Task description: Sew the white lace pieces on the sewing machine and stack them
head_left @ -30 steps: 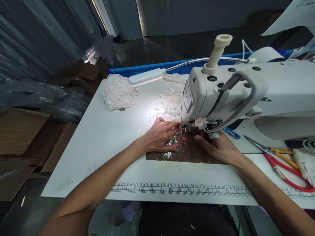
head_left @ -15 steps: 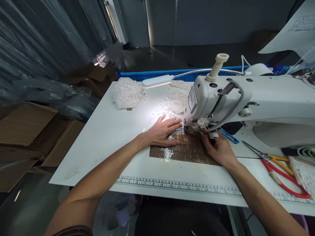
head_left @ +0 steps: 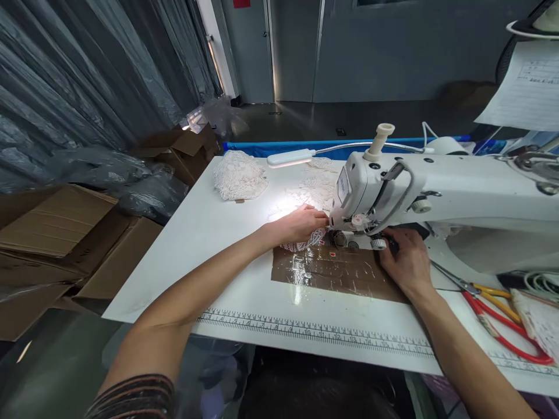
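My left hand (head_left: 303, 224) is closed, with its fingertips pinching white lace (head_left: 301, 245) just left of the needle area. The lace's scalloped edge shows below the hand. The white sewing machine (head_left: 362, 183) has its head directly above, and its needle is hard to make out. My right hand (head_left: 406, 259) is to the right of the presser foot, with its fingers curled in beneath the machine arm. What those fingers hold, if anything, is hidden. A brown, glossy taped sheet (head_left: 323, 273) with small red marks lies flat between the hands.
A lace pile (head_left: 240, 174) sits at the back left, near a lit lamp (head_left: 290, 157). Red-handled scissors (head_left: 502, 331) and a yellow-handled tool (head_left: 498, 297) lie at right. A ruler strip (head_left: 314, 334) runs along the front edge. Cardboard boxes (head_left: 52, 221) stand left.
My left hand has gone from lying flat to a pinch, lifting off the brown sheet. My right hand has shifted right, and the blue tool beside it no longer shows. The camera view has tilted up.
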### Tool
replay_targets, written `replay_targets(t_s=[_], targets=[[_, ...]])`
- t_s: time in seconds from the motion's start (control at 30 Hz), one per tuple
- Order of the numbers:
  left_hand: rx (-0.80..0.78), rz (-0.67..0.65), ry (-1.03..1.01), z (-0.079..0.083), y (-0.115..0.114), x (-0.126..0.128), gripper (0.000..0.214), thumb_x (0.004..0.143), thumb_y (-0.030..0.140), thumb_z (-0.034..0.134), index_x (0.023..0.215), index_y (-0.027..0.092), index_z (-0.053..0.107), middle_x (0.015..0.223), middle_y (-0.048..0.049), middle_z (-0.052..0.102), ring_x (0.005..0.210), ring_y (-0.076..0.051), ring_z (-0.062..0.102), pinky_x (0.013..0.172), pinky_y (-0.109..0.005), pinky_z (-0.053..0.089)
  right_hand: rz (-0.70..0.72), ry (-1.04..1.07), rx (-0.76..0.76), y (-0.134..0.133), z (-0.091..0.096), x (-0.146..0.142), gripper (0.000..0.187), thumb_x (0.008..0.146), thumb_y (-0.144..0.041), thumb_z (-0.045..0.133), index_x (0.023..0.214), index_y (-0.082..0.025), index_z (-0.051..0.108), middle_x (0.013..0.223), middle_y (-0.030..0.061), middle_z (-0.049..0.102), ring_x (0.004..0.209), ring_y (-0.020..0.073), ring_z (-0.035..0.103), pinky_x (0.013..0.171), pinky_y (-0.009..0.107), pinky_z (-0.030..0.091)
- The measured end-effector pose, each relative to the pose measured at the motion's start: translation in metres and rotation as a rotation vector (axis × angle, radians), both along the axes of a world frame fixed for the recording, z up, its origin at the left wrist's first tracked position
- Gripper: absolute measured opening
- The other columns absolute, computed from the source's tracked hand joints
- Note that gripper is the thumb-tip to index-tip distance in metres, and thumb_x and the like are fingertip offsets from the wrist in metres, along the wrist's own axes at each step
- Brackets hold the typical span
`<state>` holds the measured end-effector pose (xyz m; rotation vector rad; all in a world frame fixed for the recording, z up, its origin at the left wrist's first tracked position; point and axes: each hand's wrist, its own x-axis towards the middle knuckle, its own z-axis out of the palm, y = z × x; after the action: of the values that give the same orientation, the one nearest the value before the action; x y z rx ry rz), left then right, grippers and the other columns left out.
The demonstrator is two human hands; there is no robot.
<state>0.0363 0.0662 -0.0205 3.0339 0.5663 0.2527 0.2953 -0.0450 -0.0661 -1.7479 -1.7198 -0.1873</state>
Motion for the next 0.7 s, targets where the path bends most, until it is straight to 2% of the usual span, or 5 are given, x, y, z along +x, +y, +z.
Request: replay_targets(t_s=[0.1,0.23,0.5,0.6,0.7], targets=[[0.012,0.004,0.030,-0.003,0.010,0.008,0.035,0.078,0.003,0.042,0.097,0.019,0.066,0.096,-0.0071,0.066,0.086,-0.019,0.060,0.083,-0.039,0.046,-0.013,-0.080,-0.043,-0.004,0.000,0.001,0.039,0.086,-0.033,0.046,0.114,-0.014,0.066,0.100,0.0172,0.061,0.096,0.0350,0.057,0.075,0.050,0.050],[-0.027,0.072,-0.025,-0.002,0.013,-0.002,0.033,0.087,0.014,0.043,0.114,0.019,0.062,0.100,-0.0085,0.066,0.081,-0.018,0.060,0.070,-0.034,0.045,-0.023,-0.157,-0.035,-0.004,-0.004,0.004,0.037,0.087,-0.032,0.046,0.111,-0.013,0.066,0.098,0.0174,0.060,0.094,0.0342,0.056,0.074,0.049,0.051],[-0.433,0.119,-0.146,-0.002,0.013,-0.036,0.034,0.095,0.029,0.045,0.122,0.018,0.062,0.085,-0.0054,0.069,0.060,-0.011,0.056,0.051,-0.024,0.040,-0.040,-0.235,-0.141,-0.001,-0.001,0.010,0.035,0.091,-0.029,0.037,0.081,-0.014,0.067,0.096,0.0192,0.059,0.085,0.0318,0.058,0.067,0.044,0.050],[-0.480,0.122,-0.163,0.002,0.009,-0.047,0.035,0.096,0.033,0.045,0.123,0.015,0.061,0.079,-0.0051,0.068,0.058,-0.011,0.053,0.049,-0.023,0.039,-0.043,-0.199,-0.162,-0.004,0.009,0.009,0.029,0.089,-0.030,0.037,0.076,-0.017,0.060,0.095,0.0198,0.061,0.086,0.0342,0.059,0.063,0.044,0.049],[-0.494,0.118,-0.169,0.006,0.003,-0.057,0.038,0.098,0.035,0.045,0.125,0.014,0.059,0.079,-0.0048,0.067,0.058,-0.010,0.052,0.049,-0.023,0.040,0.023,-0.003,-0.189,-0.013,0.018,-0.001,0.020,0.088,-0.033,0.039,0.075,-0.022,0.050,0.081,0.0158,0.061,0.074,0.0302,0.061,0.060,0.042,0.049]])
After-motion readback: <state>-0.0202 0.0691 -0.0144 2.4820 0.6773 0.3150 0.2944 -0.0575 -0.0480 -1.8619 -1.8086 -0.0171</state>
